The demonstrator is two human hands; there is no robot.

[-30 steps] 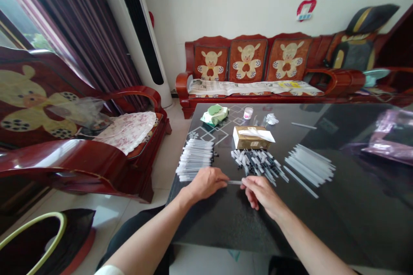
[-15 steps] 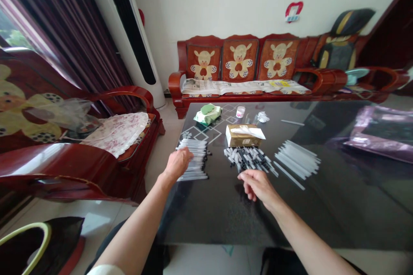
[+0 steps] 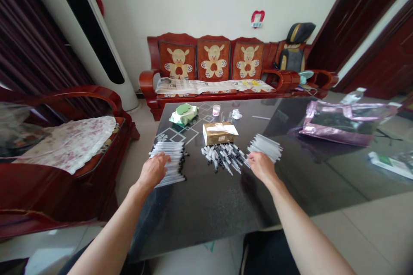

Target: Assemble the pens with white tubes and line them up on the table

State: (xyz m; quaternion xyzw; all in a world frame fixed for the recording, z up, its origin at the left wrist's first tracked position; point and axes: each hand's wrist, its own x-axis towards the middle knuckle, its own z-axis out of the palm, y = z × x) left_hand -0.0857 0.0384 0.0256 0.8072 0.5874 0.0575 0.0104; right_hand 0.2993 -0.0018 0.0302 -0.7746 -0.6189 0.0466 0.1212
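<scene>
The right hand (image 3: 260,165) rests loosely curled, fingers touching the near end of the white tubes (image 3: 265,147), gripping nothing visible. The tubes run away rightward. The left hand (image 3: 154,171) lies flat on the stack of finished pens (image 3: 169,161). Three piles on the counter (image 3: 206,206); pieces too many to count.

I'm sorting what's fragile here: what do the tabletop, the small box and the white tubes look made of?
The dark tabletop looks like glossy glass or polished stone: it mirrors the red wooden sofa. The small tan box looks like matte cardboard. The thin white tubes by the right hand look like translucent plastic, as do those under the left hand.
</scene>
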